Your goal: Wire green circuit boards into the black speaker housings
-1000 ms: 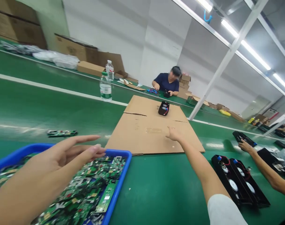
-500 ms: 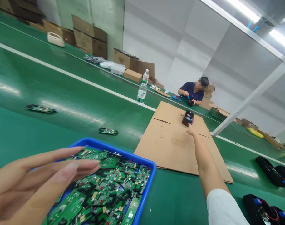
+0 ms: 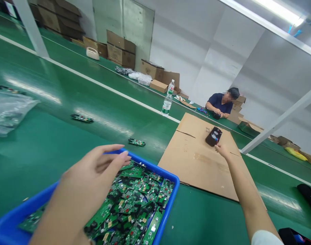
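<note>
Right hand (image 3: 222,149) stretches out, fingertips touching the glossy black oblong casing (image 3: 213,136) on flat brown cardboard (image 3: 196,160), its long axis pointing away-right. Left hand (image 3: 94,170) hovers, fingers loosely spread, over the blue plastic tray (image 3: 168,204) of green circuit boards (image 3: 135,200).

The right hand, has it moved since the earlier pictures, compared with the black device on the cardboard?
Yes. The right hand has reached forward across the cardboard sheet and now its fingertips are at the black device.

No text comes through legibly: the water bottle (image 3: 167,103) at one o'clock wears a green-and-white label, its print too small to read.
</note>
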Motion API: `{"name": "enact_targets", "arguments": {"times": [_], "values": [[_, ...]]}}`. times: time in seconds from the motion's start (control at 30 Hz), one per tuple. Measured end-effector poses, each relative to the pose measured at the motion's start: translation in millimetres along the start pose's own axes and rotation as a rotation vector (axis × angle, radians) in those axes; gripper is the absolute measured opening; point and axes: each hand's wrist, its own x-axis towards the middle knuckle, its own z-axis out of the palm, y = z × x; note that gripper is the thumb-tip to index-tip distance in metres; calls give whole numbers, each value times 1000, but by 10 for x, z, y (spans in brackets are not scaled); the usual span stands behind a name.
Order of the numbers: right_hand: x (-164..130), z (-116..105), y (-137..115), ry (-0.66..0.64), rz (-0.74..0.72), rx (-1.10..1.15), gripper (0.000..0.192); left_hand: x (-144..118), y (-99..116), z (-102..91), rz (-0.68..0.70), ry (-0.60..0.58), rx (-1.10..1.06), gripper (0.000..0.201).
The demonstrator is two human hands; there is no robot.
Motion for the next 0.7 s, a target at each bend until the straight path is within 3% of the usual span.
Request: {"name": "enact_targets", "arguments": {"times": [0.2, 0.3, 0.4, 0.6, 0.7], "values": [[-754, 50, -249, -140, -206, 14, 25, 246, 6, 117, -118, -141, 176, 44], [-1037, -28, -215, -129, -391, -32, 35, 228, 17, 128, -116, -174, 150, 45], [-1115, -99, -33, -37, -511, -297, 47, 167, 73, 106, -107, -167, 140, 43], [-1102, 8, 158, 6, -457, -568, 18, 103, 155, 117, -51, -193, 195, 44], [-1171, 62, 86, -4, -501, -646, 24, 95, 179, 170, -35, -247, 240, 46]]}}
